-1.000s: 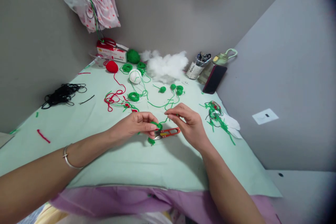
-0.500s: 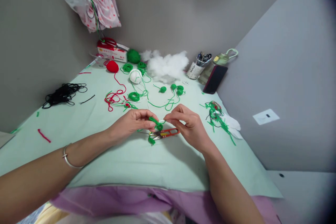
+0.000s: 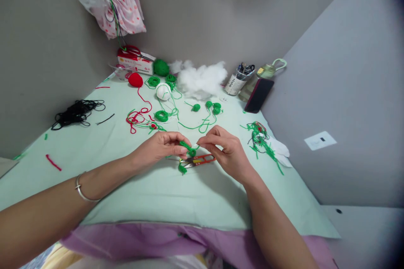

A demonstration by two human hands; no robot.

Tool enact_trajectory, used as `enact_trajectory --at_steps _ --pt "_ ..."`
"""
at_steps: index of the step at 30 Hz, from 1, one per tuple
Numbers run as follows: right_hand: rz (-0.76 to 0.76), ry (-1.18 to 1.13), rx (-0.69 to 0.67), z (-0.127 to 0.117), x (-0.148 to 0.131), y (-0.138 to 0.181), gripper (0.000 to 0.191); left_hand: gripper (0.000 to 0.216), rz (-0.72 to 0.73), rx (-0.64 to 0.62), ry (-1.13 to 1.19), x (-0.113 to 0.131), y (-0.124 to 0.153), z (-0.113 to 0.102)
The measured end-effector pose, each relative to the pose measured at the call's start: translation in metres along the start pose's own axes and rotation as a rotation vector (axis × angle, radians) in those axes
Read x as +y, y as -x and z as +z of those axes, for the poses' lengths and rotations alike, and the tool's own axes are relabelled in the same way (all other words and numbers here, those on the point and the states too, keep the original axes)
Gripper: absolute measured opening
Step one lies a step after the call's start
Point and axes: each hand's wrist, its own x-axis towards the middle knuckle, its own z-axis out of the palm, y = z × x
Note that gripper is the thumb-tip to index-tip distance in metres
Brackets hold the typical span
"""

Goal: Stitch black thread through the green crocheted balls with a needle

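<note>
My left hand (image 3: pixel 167 145) is closed, with thumb and fingertips pinching a small green crocheted piece (image 3: pixel 185 146) that has a round loop at its lower end. Opposite it, my right hand (image 3: pixel 222 145) pinches a thin silvery needle (image 3: pixel 195 145); most of it is hidden by the fingers, and green yarn runs beside it. Its tip points toward the crocheted piece. Under both hands lie orange-handled thread snips (image 3: pixel 202 159) on the cloth. Another small green crocheted piece (image 3: pixel 182 169) rests by the blades.
Behind my hands lie green crocheted balls (image 3: pixel 213 107), a green ring (image 3: pixel 161 116), red yarn (image 3: pixel 135 80) and white stuffing (image 3: pixel 202 79). Black yarn (image 3: pixel 77 113) sits left, yarn scraps (image 3: pixel 260 138) right. A phone (image 3: pixel 259 96), pen cup (image 3: pixel 236 83) and box (image 3: pixel 139 66) stand along the wall.
Both hands stay almost in place. Less of the needle's shaft shows between them, and the green piece has shifted very slightly. Nothing was let go.
</note>
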Motion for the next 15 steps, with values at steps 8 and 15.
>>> enact_trajectory --at_steps 8,15 --pt "0.058 -0.139 -0.023 0.005 -0.001 -0.001 0.016 0.018 -0.022 -0.035 0.021 -0.002 0.000 -0.001" --pt "0.156 -0.214 0.014 0.016 -0.001 -0.003 0.010 0.017 -0.017 -0.041 0.057 -0.002 0.000 -0.002"
